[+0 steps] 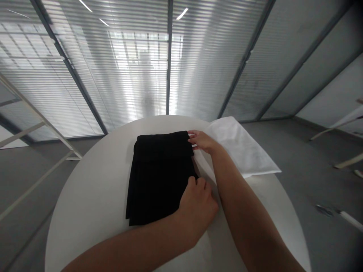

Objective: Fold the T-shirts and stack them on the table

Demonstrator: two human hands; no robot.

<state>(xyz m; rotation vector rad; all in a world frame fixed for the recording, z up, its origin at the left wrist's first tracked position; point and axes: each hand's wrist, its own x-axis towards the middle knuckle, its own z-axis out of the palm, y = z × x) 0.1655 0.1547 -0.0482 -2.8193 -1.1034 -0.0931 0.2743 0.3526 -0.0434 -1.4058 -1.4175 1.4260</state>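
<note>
A folded black cloth [161, 181] lies on the round white table [93, 189]; what garment it is, if any, cannot be told. A band along its far side is folded over. My left hand [198, 198] is closed at the cloth's near right edge, its fingertips curled out of sight against the fabric. Farther off, my right hand [203, 141] touches the far right corner of the black cloth with fingers stretched and slightly apart. Just to the right, a white cloth [241, 145] lies flat, partly behind my right wrist, its corner reaching the table's right side.
Beyond the table stands a glass partition with blinds [141, 87]. A pale frame [42, 121] of bars rises from the floor on the left. On the right, pale legs [348, 161] of other furniture stand on the grey floor [297, 151].
</note>
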